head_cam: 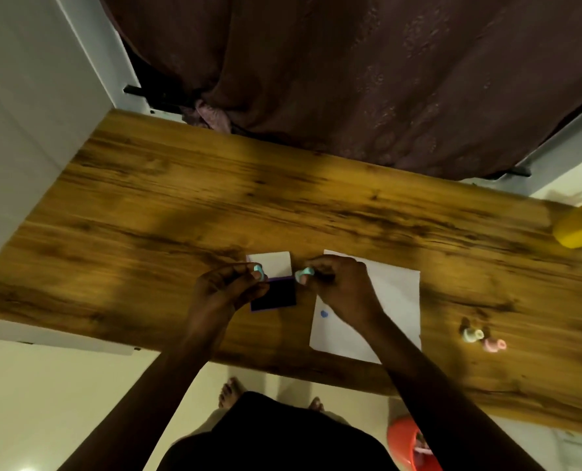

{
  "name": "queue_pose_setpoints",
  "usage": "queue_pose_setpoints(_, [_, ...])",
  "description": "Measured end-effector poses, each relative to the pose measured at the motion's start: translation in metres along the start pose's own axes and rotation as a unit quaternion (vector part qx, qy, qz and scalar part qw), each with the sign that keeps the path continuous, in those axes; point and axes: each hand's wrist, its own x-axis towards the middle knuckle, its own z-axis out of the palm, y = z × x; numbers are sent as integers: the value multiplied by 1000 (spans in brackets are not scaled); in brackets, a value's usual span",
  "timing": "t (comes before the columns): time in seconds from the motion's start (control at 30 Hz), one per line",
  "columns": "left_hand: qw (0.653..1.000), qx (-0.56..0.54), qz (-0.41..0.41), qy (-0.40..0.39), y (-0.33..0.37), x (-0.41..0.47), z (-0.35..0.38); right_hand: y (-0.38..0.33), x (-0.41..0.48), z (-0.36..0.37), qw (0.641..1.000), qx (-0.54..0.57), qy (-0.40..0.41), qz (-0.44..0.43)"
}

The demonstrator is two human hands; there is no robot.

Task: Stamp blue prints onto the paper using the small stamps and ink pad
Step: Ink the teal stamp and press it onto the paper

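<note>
An open ink pad (277, 297) lies on the wooden table (180, 212), its dark pad near me and its white lid (273, 263) flipped up behind. My left hand (230, 288) hovers over the pad and pinches a small teal piece (259, 269). My right hand (339, 287) pinches another teal piece (304, 274) just right of the pad; the two look like a stamp and its cap held apart. White paper (395, 300) lies to the right, partly under my right hand, with one blue print (324, 314) near its left edge.
Two more small stamps, a pale one (472, 334) and a pink one (494, 345), stand right of the paper. A yellow container (578, 229) sits at the table's far right edge. A brown curtain (351, 79) hangs behind the table. An orange tub (408, 443) is on the floor.
</note>
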Motion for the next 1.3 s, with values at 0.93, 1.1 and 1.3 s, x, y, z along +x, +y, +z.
queue_pose_setpoints(0.93, [997,33,-43,-51,-27,8,68,77,-57,-22,985,-160,-13,56])
queue_pose_setpoints(1.1, [997,40,-40,-55,-30,9,69,78,-59,-17,981,-177,-27,71])
queue_pose_setpoints(1.3, [995,41,-41,-75,-31,10,75,74,-54,-19,977,-192,-20,87])
